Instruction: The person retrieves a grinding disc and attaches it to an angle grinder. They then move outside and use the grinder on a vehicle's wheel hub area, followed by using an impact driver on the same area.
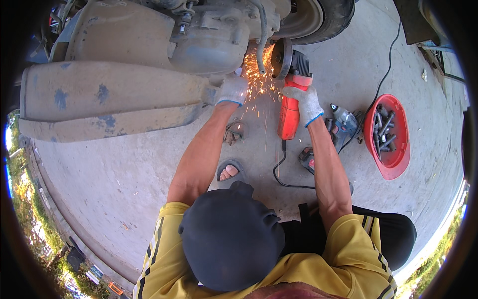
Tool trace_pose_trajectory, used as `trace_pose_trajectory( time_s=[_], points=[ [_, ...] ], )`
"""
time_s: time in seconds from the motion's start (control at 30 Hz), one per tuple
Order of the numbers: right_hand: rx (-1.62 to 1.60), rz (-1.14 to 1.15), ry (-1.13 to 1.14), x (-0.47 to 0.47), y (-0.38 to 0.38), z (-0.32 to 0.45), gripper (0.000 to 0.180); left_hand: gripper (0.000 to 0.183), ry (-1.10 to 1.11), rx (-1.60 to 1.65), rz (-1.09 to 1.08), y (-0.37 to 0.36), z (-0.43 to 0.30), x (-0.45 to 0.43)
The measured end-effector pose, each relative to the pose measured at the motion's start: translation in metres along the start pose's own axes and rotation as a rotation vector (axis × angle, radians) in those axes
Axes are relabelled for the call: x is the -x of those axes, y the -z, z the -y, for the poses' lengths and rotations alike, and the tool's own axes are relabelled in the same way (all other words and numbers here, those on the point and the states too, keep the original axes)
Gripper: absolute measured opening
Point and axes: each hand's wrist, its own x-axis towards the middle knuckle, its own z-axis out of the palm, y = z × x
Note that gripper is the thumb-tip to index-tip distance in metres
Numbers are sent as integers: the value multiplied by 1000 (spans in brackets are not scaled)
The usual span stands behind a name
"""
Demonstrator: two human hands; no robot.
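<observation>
My right hand, in a white knit glove with a blue cuff, is shut around the red body of an angle grinder. The grinder's disc guard is turned towards the vehicle's underside. Orange sparks spray between the grinder and my left hand. Also gloved, my left hand rests at the end of a dusty metal cover, below the rounded engine casing; its fingertips are partly hidden, so its grip is unclear. A thin grey hose hangs down in front of the sparks.
A wheel with a black tyre stands beyond the grinder. On the concrete floor lie a cordless impact wrench, a red hard hat holding sockets and bolts, and a crumpled rag. A black power cord runs beneath my right arm.
</observation>
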Motion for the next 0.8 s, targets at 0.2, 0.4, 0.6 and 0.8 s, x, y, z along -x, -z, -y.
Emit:
trace_pose_trajectory(
  time_s=[0.2,0.4,0.6,0.8],
  points=[
    [-4,37,0,-3,2,-1,28,45,-117,-109,-5,1,6,3],
    [-15,10,-10,3,-3,2,28,45,66,13,78,-3,7,-4],
    [3,25,-2,2,-1,1,28,46,91,18,-8,-8,6,-4],
    [-16,1,14,2,-3,1,28,49,98,40,43,-3,0,-4]
  ],
)
